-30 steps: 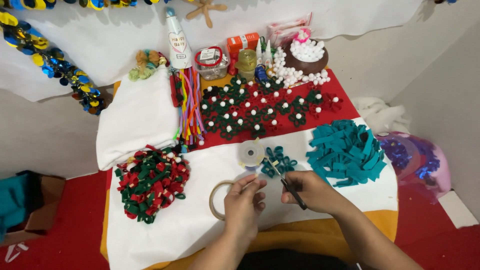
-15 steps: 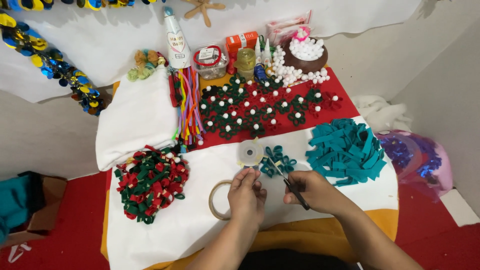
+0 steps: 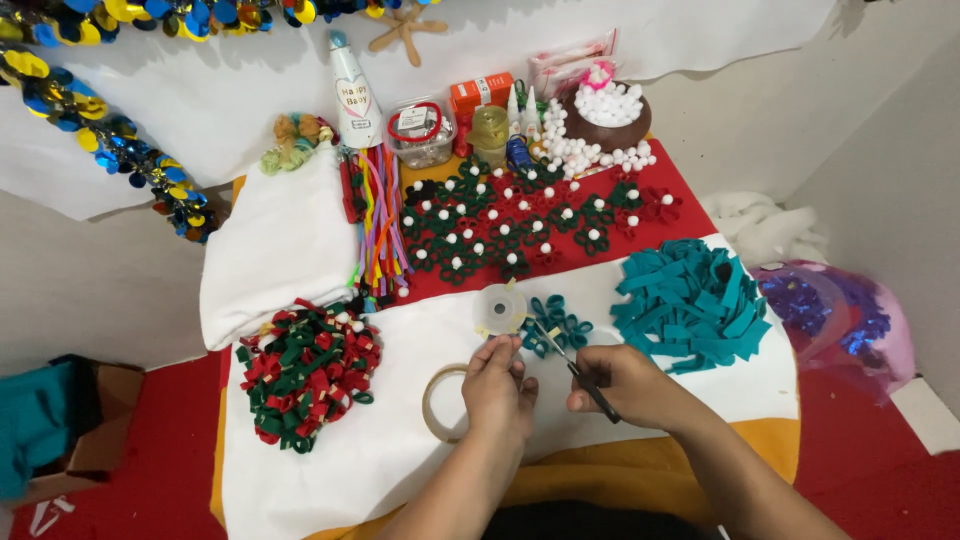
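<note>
Along the top of the frame sit the containers: a clear plastic tub with a red-rimmed lid, its small contents too blurred to tell; a small yellowish jar beside it; and a brown bowl heaped with white pom-pom balls, more of them spilled onto the red cloth below it. A white party cone stands to the left of the tub.

In the lower centre, both forearms come up from the bottom edge. The left hand lies knuckles up, fingers curled inward and pinched together at the tips; what they pinch is too small to make out. Its heel covers part of a tan tape ring lying flat on the white cloth. The right hand, just beside it, is closed around dark-handled scissors, whose blades point up-left toward a small roll of clear tape and a cluster of teal felt loops. A pile of teal felt strips lies at right centre, a heap of red-and-green felt flowers at left centre.
</note>
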